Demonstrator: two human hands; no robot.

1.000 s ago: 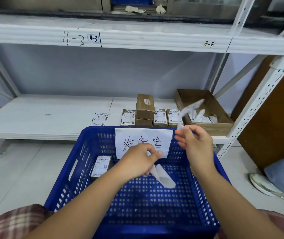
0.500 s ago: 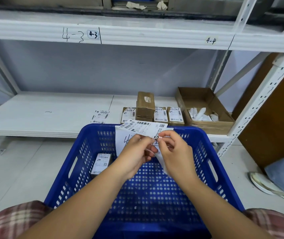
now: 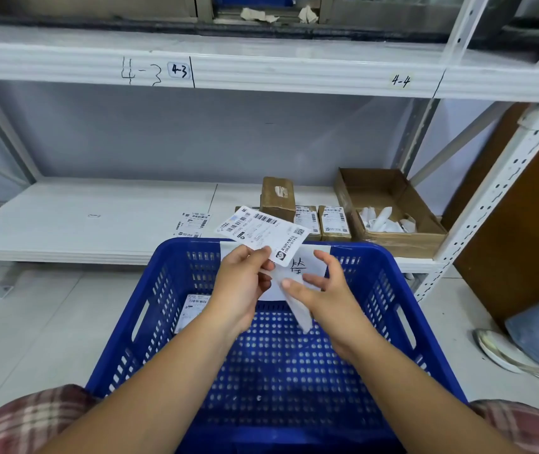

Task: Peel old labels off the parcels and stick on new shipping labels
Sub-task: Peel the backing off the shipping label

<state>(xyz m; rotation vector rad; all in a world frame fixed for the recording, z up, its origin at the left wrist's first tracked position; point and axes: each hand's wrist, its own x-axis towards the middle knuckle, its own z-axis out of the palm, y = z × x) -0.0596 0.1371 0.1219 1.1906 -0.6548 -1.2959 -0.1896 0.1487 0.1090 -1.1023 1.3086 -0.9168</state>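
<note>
Over the crate [image 3: 163,290], left hand [image 3: 238,290] pinches label [image 3: 261,229], right hand [image 3: 330,296] spread.

- The left hand [image 3: 242,286] and right hand [image 3: 323,290] crowd the air over the far half of the blue basket [image 3: 382,290]. The near half of its floor lies open under my forearms.
- The shipping label [image 3: 261,231] pinched in my left hand stands between me and the shelf's middle.
- A labelled parcel [image 3: 192,309] takes up the basket's far left side.
- The lower shelf [image 3: 81,221] is bare on the left, up to the loose label sheets [image 3: 192,224].
- Further right, the parcels [image 3: 333,222] and the open cardboard box [image 3: 402,237] fill the shelf up to the white upright post [image 3: 490,204].
- The upper shelf [image 3: 261,70] limits the headroom.
</note>
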